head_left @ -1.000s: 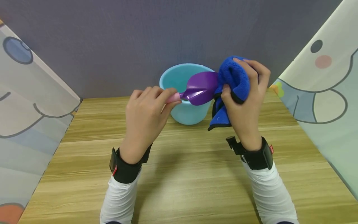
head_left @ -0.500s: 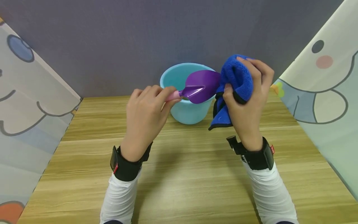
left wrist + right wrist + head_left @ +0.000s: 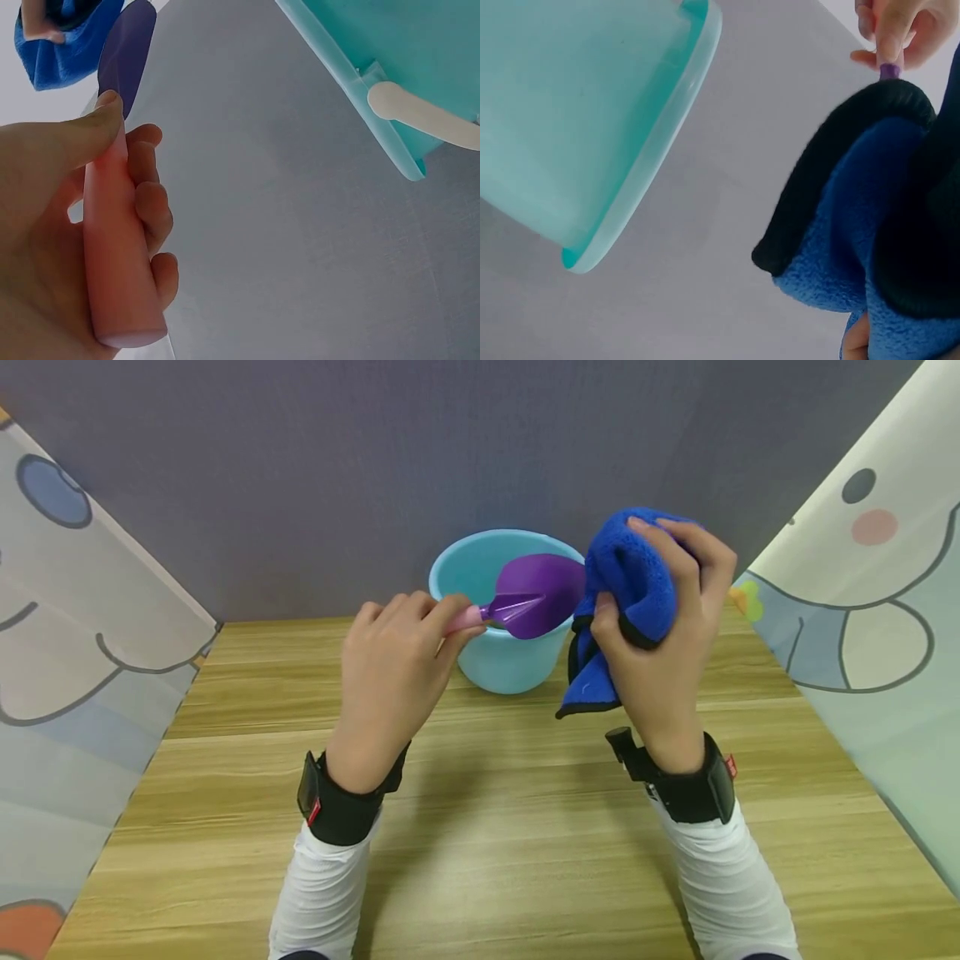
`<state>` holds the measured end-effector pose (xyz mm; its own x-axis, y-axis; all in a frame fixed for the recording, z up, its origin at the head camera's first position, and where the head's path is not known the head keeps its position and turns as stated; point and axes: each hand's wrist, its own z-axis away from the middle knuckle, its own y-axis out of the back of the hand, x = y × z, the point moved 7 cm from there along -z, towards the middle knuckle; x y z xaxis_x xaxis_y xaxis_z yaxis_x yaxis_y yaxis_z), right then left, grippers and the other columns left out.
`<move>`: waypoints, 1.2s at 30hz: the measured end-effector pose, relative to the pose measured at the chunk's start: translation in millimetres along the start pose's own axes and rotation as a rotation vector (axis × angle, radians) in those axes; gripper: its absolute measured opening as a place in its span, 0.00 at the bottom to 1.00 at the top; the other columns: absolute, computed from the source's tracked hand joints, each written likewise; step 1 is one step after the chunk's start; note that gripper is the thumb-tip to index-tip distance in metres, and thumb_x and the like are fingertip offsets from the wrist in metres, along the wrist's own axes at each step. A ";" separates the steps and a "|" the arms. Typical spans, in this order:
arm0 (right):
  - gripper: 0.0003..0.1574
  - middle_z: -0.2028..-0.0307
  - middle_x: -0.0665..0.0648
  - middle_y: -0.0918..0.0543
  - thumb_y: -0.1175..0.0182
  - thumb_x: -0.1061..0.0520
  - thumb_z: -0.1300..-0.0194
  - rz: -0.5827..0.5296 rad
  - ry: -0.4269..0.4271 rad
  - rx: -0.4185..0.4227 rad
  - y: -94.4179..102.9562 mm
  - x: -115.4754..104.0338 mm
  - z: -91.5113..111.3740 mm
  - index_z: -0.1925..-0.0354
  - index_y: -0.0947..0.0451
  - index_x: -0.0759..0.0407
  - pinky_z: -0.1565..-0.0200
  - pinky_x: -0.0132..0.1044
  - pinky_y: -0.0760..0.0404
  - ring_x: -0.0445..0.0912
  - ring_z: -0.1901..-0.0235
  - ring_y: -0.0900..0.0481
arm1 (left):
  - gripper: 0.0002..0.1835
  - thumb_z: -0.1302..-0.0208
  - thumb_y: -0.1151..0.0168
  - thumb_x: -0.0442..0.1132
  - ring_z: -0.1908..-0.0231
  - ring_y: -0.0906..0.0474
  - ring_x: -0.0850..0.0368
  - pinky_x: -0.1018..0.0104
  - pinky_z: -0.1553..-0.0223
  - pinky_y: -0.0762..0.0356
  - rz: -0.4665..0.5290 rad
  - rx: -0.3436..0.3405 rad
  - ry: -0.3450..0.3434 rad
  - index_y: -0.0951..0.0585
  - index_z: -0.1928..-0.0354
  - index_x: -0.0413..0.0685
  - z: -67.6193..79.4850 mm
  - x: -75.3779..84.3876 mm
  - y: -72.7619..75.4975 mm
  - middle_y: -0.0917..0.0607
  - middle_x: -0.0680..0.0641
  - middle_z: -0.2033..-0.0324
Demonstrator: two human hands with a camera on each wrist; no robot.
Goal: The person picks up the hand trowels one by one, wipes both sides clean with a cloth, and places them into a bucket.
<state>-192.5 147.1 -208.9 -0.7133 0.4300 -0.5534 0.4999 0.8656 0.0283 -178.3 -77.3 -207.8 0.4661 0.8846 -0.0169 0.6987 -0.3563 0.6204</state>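
Note:
My left hand [image 3: 393,681] grips the pink handle [image 3: 120,247] of a small trowel with a purple blade [image 3: 542,595]. The blade points right, over the mouth of a light blue bucket [image 3: 513,664]. In my right hand [image 3: 667,635] is a bunched blue cloth [image 3: 633,577] with black edging, pinched between thumb and fingers. The cloth meets the blade's tip, and one corner of it hangs down. From the right wrist view, the cloth [image 3: 832,225] hides most of the trowel; only a bit of purple shows below the left hand's fingers.
The bucket stands at the back of a wood-grain table [image 3: 495,860], close to a grey wall panel [image 3: 337,485]. A white handle [image 3: 427,116] is fixed to its rim. Panels with cartoon drawings [image 3: 855,577] border the table on the left and right.
My right hand and the cloth shift slightly right along the blade's tip, then back left. The trowel tilts a little, while the left hand stays almost in place.

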 end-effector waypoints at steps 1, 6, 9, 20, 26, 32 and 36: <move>0.32 0.39 0.49 0.28 0.38 0.47 0.45 0.002 0.007 -0.001 -1.1 -2.3 0.7 0.43 0.20 0.57 0.35 0.38 0.30 0.45 0.34 0.31 | 0.15 0.30 0.38 0.54 0.75 0.22 0.51 0.58 0.71 0.33 -0.004 -0.003 -0.005 0.13 0.58 0.52 0.1 0.8 -0.4 0.15 0.47 0.74; 0.30 0.39 0.62 0.25 0.36 0.48 0.46 -0.003 0.065 -0.032 -11.1 -14.2 8.5 0.44 0.19 0.55 0.34 0.44 0.29 0.47 0.34 0.29 | 0.15 0.28 0.40 0.54 0.75 0.21 0.51 0.58 0.71 0.33 -0.003 -0.008 -0.023 0.13 0.59 0.52 0.3 5.4 -1.3 0.15 0.47 0.73; 0.29 0.40 0.65 0.26 0.35 0.51 0.46 -0.026 0.109 -0.074 -19.6 -21.2 15.9 0.44 0.19 0.54 0.34 0.48 0.29 0.49 0.34 0.29 | 0.16 0.27 0.42 0.54 0.73 0.19 0.51 0.58 0.71 0.31 -0.001 -0.015 -0.038 0.13 0.58 0.52 0.4 9.6 -1.7 0.14 0.48 0.72; 0.30 0.37 0.64 0.28 0.34 0.53 0.41 0.174 0.247 -0.212 -43.5 -27.0 40.2 0.39 0.22 0.48 0.40 0.58 0.35 0.64 0.37 0.35 | 0.18 0.25 0.44 0.53 0.74 0.20 0.52 0.58 0.70 0.29 -0.053 0.005 -0.101 0.15 0.64 0.48 2.4 23.7 -2.4 0.16 0.49 0.74; 0.30 0.38 0.63 0.27 0.34 0.53 0.42 0.193 0.259 -0.168 -42.2 -25.8 40.5 0.40 0.21 0.48 0.42 0.58 0.38 0.64 0.37 0.34 | 0.18 0.25 0.43 0.53 0.73 0.19 0.53 0.59 0.69 0.29 -0.057 0.034 -0.114 0.15 0.63 0.48 2.8 28.4 -3.8 0.16 0.50 0.74; 0.30 0.39 0.63 0.26 0.35 0.52 0.43 0.187 0.269 -0.144 -41.3 -25.4 38.2 0.41 0.21 0.49 0.44 0.59 0.37 0.64 0.38 0.33 | 0.17 0.25 0.44 0.52 0.73 0.19 0.53 0.58 0.69 0.27 -0.053 0.046 -0.117 0.14 0.61 0.48 2.8 29.0 -3.2 0.16 0.50 0.74; 0.30 0.39 0.63 0.26 0.35 0.51 0.44 0.180 0.267 -0.137 -40.4 -23.4 36.8 0.41 0.20 0.49 0.44 0.58 0.37 0.64 0.39 0.33 | 0.17 0.25 0.44 0.52 0.72 0.18 0.53 0.58 0.68 0.26 -0.045 0.039 -0.115 0.13 0.57 0.48 2.8 29.1 -2.8 0.15 0.50 0.73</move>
<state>-178.0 92.6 -227.7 -0.7320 0.6152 -0.2928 0.5718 0.7884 0.2270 -165.2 -51.5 -212.3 0.4914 0.8604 -0.1346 0.7396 -0.3307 0.5863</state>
